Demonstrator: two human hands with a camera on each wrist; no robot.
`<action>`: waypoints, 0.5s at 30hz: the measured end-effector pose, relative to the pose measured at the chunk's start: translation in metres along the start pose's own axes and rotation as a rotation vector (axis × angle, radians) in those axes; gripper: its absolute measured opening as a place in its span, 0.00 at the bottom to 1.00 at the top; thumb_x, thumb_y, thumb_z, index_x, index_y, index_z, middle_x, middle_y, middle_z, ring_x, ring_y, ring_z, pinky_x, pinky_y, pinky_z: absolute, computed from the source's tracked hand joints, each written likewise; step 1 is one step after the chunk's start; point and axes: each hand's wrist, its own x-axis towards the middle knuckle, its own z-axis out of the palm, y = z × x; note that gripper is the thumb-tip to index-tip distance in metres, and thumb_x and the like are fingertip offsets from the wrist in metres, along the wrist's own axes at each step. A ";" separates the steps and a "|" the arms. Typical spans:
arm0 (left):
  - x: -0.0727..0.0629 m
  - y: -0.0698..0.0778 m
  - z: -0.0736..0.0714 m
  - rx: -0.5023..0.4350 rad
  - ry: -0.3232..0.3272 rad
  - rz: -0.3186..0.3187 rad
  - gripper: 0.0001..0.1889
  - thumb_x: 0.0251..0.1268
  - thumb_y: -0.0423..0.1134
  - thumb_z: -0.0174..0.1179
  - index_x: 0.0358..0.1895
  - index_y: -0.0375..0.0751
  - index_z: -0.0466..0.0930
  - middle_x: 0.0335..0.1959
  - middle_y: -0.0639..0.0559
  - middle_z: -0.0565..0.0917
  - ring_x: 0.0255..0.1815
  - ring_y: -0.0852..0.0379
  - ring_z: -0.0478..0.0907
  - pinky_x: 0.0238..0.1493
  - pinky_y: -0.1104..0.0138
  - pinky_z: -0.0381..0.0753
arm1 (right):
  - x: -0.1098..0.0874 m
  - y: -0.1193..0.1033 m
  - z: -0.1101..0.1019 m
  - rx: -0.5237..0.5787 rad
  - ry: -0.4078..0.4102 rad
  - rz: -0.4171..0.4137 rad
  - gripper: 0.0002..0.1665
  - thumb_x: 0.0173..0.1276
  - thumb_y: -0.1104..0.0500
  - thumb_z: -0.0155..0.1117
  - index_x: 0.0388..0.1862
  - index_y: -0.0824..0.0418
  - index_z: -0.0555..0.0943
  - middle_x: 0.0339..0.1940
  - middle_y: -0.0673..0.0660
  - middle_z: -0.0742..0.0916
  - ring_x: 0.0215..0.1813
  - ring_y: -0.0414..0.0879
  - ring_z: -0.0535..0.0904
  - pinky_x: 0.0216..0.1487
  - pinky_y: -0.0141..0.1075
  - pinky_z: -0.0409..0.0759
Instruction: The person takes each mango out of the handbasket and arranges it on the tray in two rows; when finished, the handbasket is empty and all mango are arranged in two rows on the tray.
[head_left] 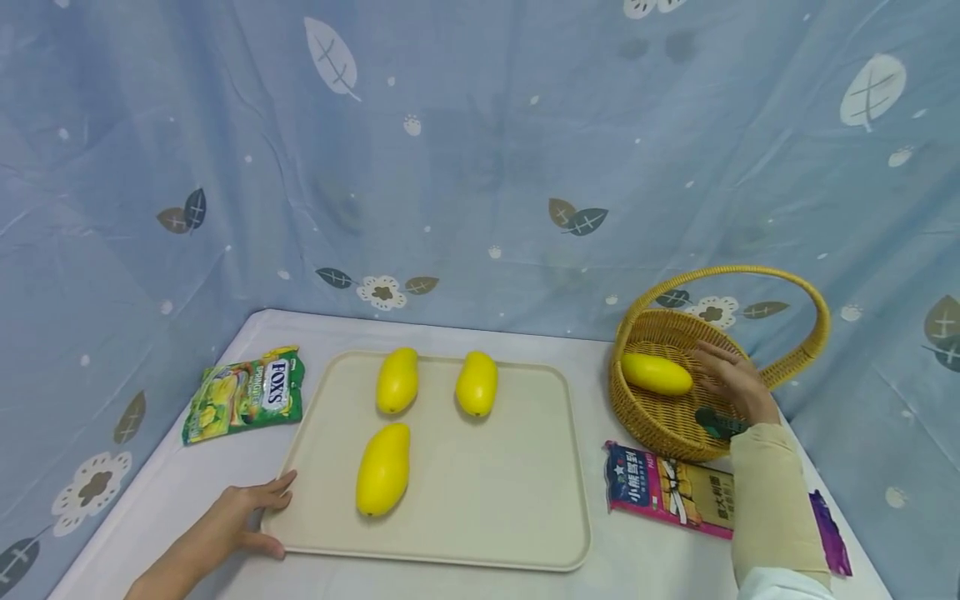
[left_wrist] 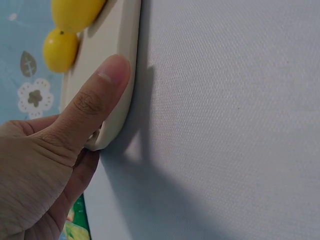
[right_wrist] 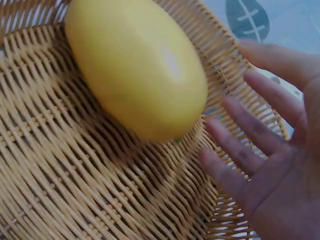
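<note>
My left hand (head_left: 243, 515) holds the near left corner of a beige tray (head_left: 487, 500), thumb along its front edge and fingers on the left side. In the left wrist view the thumb (left_wrist: 95, 92) lies against the rim. Three yellow mangoes sit on the tray: one at the back left (head_left: 397, 381), one at the back middle (head_left: 476, 384) and one nearer the front (head_left: 383, 470). Another mango (head_left: 656, 374) lies in a wicker basket (head_left: 651, 423). Over that basket, my right hand (head_left: 731, 382) spreads its fingers beside the mango, apart from it in the right wrist view.
A green candy bag (head_left: 245, 395) lies left of the tray. In front of the basket is a pasta packet (head_left: 667, 487), partly covered by my right sleeve (head_left: 776, 500). A purple packet (head_left: 830, 533) lies at the right edge. The basket's tall handle (head_left: 723, 271) arches upward.
</note>
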 end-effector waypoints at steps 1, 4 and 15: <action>0.000 0.000 0.000 0.008 0.005 0.006 0.38 0.28 0.56 0.72 0.44 0.27 0.83 0.56 0.28 0.74 0.51 0.31 0.76 0.47 0.58 0.82 | 0.000 0.000 0.002 -0.038 -0.024 -0.011 0.47 0.72 0.39 0.51 0.77 0.62 0.45 0.77 0.67 0.51 0.70 0.60 0.61 0.69 0.50 0.65; 0.001 -0.001 0.002 0.024 0.025 0.035 0.38 0.28 0.57 0.72 0.43 0.27 0.83 0.55 0.28 0.75 0.50 0.32 0.77 0.46 0.59 0.83 | 0.000 -0.002 0.007 -0.076 -0.104 -0.039 0.46 0.75 0.41 0.47 0.76 0.65 0.43 0.76 0.70 0.50 0.72 0.68 0.53 0.69 0.57 0.59; 0.000 -0.002 0.002 0.043 0.027 0.044 0.38 0.28 0.57 0.71 0.43 0.27 0.83 0.55 0.28 0.75 0.49 0.32 0.77 0.46 0.58 0.83 | -0.005 0.003 0.010 -0.072 -0.442 -0.043 0.37 0.77 0.55 0.50 0.76 0.62 0.49 0.78 0.65 0.50 0.68 0.44 0.66 0.69 0.61 0.58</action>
